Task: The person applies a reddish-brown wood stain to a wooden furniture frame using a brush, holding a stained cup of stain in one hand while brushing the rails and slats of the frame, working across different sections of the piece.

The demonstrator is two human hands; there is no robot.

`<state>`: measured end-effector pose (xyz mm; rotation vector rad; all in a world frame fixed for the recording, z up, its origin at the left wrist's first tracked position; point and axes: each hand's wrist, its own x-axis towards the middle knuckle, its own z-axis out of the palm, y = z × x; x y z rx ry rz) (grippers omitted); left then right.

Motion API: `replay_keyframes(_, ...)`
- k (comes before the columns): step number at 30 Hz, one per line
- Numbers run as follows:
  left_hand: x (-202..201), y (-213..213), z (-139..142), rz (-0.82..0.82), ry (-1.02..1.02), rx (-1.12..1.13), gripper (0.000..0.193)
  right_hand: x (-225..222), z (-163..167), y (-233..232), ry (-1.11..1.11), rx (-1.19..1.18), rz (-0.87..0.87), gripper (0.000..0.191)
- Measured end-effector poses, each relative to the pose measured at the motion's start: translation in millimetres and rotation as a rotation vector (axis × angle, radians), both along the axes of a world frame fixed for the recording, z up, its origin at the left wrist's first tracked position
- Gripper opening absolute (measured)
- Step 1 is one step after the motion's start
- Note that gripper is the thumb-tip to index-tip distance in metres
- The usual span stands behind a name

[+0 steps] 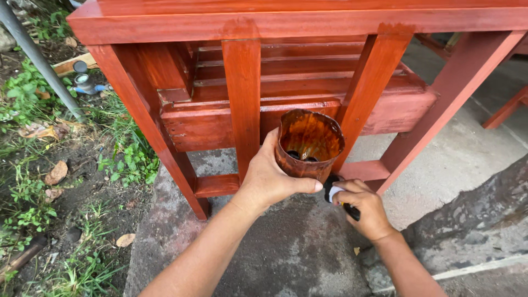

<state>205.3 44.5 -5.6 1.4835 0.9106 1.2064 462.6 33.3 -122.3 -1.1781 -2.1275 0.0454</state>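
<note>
- One stain-coated cup sits at centre frame, with two dark lumps showing at its bottom.
- The left hand is wrapped around the cup's side, gripping it.
- The right hand, just below and right of the cup, is closed on one black-handled tool; its working end is hidden.
- One red-brown wooden bench fills the upper frame, three legs in view.
- Concrete floor lies below, outdoors.
- Grass lies along the left, with one grey pole at upper left.
</note>
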Motion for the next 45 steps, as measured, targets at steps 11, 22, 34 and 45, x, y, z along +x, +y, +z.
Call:
replay_keyframes(11,0.9,1.0,7.8,0.004,0.104,-0.032,0.119,27.1,75.3,-0.5,0.253,-0.183,-0.069,0.028)
replay_keyframes(22,-1.4,0.0,-1.7,-0.003,0.044,-0.001,0.117,21.8,2.8,18.4,0.063,-0.078,-0.010,0.032)
replay_keyframes(34,-15.3,-0.4,-2.7,0.026,0.022,-0.001,0.122,19.3,-7.7,3.1,0.121,-0.010,-0.231,0.026)
replay_keyframes(45,-22.2,-5.2,-2.3,0.042,0.045,0.012,0.118,30.2,1.9,7.4,0.094,0.008,-0.269,0.029)
